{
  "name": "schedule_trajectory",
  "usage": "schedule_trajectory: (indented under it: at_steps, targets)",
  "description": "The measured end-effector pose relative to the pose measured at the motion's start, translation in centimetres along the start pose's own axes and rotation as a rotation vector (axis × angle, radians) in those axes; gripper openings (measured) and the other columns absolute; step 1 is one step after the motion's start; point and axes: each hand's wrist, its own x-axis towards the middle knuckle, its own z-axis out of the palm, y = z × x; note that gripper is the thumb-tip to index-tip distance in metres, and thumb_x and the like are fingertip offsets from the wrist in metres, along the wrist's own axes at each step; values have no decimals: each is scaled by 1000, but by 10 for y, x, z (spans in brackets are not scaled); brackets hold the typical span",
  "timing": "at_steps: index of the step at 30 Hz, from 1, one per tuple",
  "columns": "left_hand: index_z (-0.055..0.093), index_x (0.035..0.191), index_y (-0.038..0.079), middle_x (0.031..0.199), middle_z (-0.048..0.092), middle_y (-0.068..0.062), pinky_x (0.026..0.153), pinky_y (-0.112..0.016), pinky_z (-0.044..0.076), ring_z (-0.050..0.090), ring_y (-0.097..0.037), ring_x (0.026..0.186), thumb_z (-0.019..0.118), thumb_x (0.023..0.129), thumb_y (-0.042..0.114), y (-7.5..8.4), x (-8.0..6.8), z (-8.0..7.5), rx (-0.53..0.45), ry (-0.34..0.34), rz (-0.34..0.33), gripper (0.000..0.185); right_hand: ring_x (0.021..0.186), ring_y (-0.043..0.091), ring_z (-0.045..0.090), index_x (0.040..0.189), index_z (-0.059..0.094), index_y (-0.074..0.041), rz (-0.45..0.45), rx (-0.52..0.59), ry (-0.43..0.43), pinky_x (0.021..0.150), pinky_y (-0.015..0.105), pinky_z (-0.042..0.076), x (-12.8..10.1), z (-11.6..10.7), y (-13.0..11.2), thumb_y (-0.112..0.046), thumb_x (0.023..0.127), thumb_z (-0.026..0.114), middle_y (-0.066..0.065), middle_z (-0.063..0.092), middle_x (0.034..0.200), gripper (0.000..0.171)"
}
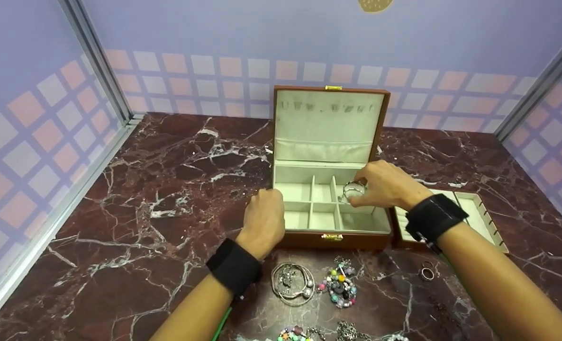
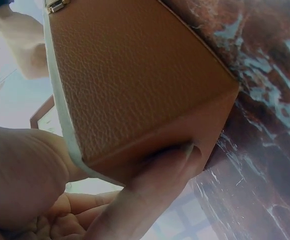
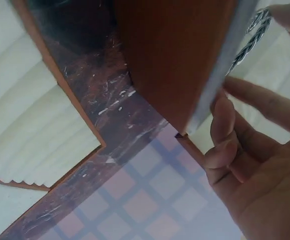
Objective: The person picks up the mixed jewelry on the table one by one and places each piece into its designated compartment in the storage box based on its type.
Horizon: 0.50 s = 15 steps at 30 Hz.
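A brown jewellery box (image 1: pixel 330 239) stands open on the marble table, its cream lining split into several compartments. My left hand (image 1: pixel 267 203) grips the box's front left corner; the thumb (image 2: pixel 157 182) presses on the leather side (image 2: pixel 135 85). My right hand (image 1: pixel 367 185) pinches a twisted silver bracelet (image 1: pixel 353 191) over the rear right compartment. In the right wrist view the bracelet (image 3: pixel 250 39) hangs from the fingers (image 3: pixel 264 102) just inside the box wall (image 3: pixel 174 65).
A cream-lined tray (image 1: pixel 481 214) lies to the right of the box, seen also in the right wrist view as a tray (image 3: pixel 30 125). In front of the box lie silver bangles (image 1: pixel 292 282), a beaded bracelet (image 1: pixel 339 285), a ring (image 1: pixel 427 273) and more jewellery at the near edge.
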Motion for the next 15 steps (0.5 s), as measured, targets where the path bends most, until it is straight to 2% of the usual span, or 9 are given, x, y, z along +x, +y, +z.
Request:
schedule_trajectory:
  at_steps: [2, 5, 7, 11, 15]
  targets:
    - [69, 88, -4, 91, 71, -24, 69, -45, 61, 70, -40, 84, 55, 80, -12, 1, 0, 1, 15, 0, 0, 18, 59, 14, 52, 75, 66, -15, 15, -16, 12, 54, 32, 49, 5, 2, 1, -45, 71, 74, -2, 57, 66, 32]
    - [70, 89, -4, 92, 71, -23, 69, -44, 61, 70, -39, 84, 57, 80, -12, 3, 0, 2, 26, -2, -5, 18, 53, 15, 45, 57, 46, -19, 46, -44, 28, 47, 28, 39, 10, 6, 2, -46, 69, 73, -5, 40, 56, 40]
    - [70, 89, -4, 92, 71, -23, 69, -44, 61, 70, -39, 84, 56, 80, -13, 3, 0, 2, 26, -2, -6, 19, 55, 17, 48, 55, 41, -19, 65, -77, 43, 49, 29, 40, 14, 8, 2, -47, 68, 73, -4, 43, 56, 44]
    - [69, 88, -4, 90, 71, -23, 68, -44, 61, 71, -39, 83, 56, 79, -13, 2, 0, 3, 21, -6, -7, 18, 61, 25, 57, 54, 47, -18, 118, -140, 77, 53, 39, 49, 19, 12, 0, -50, 64, 73, 5, 59, 64, 42]
    - [69, 89, -5, 90, 71, -22, 67, -44, 61, 71, -39, 83, 57, 78, -13, 2, 0, 2, 29, -10, -7, 18, 64, 30, 60, 54, 47, -17, 163, -179, 87, 57, 49, 53, 21, 14, -2, -49, 60, 72, 11, 63, 69, 41]
